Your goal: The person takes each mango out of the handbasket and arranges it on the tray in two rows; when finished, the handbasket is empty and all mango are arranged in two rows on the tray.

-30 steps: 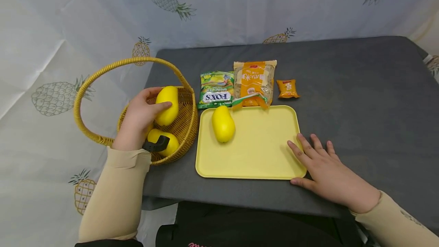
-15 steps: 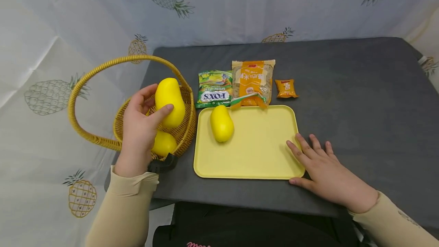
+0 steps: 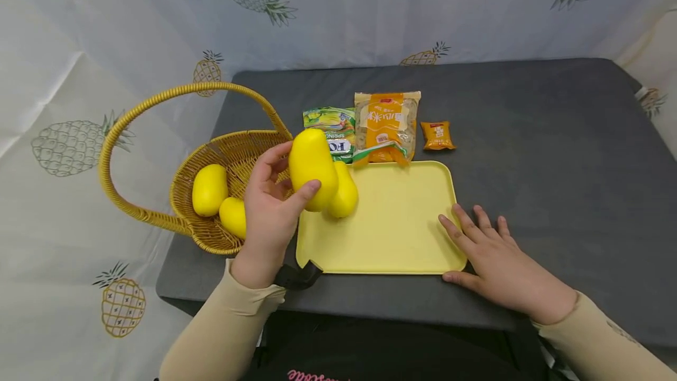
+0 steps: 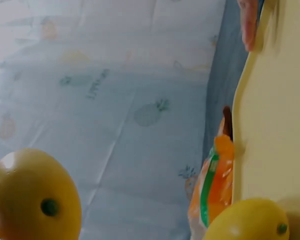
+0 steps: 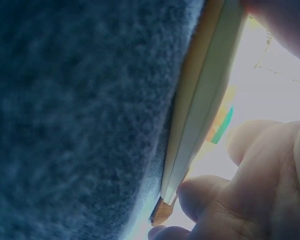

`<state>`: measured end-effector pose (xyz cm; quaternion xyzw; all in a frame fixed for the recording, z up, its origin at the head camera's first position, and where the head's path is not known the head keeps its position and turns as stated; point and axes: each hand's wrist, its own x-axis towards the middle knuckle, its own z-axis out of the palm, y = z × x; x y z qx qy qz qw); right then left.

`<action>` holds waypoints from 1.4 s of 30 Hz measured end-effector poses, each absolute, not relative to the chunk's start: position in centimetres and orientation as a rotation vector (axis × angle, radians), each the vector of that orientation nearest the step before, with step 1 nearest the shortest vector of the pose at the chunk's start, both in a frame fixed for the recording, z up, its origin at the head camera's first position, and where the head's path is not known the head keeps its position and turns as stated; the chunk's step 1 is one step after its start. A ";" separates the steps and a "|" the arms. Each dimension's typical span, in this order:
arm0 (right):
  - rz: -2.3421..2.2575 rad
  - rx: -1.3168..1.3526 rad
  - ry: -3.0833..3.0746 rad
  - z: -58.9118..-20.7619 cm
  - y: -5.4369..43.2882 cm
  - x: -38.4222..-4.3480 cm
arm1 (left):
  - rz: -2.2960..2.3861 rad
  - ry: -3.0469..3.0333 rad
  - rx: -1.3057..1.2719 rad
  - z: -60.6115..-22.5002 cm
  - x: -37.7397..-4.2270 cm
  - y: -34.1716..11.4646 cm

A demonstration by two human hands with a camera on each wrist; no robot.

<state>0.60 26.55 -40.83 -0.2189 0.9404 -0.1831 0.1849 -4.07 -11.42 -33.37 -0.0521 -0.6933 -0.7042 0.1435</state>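
Observation:
In the head view my left hand [image 3: 270, 210] grips a yellow mango [image 3: 312, 163] between thumb and fingers, held up over the left edge of a pale yellow tray [image 3: 402, 228]. The same mango [image 4: 35, 200] fills the lower left of the left wrist view. Partly behind it, a second mango [image 3: 345, 193] lies on the tray. My right hand [image 3: 502, 263] rests at the tray's right edge with fingers spread and straight; the right wrist view shows its fingers [image 5: 260, 175] close against the tray's side [image 5: 200, 100].
Left of the tray stands a wicker basket [image 3: 182, 223] with a tall handle, holding mangoes [image 3: 210, 190]. Behind the tray lie a green candy bag [image 3: 338, 125], a larger orange-and-clear snack bag [image 3: 386, 125] and a small orange packet [image 3: 438, 135]. A dark cloth covers the table [image 3: 545, 163].
My left hand has lifted the mango out of the basket and carried it right to the tray's left side. The basket's other mangoes are uncovered. My right hand stays at the tray edge.

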 end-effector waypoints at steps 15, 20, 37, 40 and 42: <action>-0.516 -0.592 2.638 -40.6 26.5 0.5 | -1.919 -2.559 -0.060 -36.2 -6.0 -3.1; -0.500 -0.606 2.659 -40.6 26.4 0.6 | -1.866 -2.666 -0.017 -37.2 -6.8 -0.6; -0.470 -0.616 2.678 -40.6 26.2 0.7 | -1.678 -2.883 -0.019 -39.9 -8.1 2.3; -0.468 -0.615 2.680 -40.5 26.2 0.7 | -1.665 -2.896 -0.004 -40.0 -8.5 2.5; -0.465 -0.617 2.684 -40.5 26.3 0.7 | -1.659 -2.903 0.006 -40.1 -8.7 2.6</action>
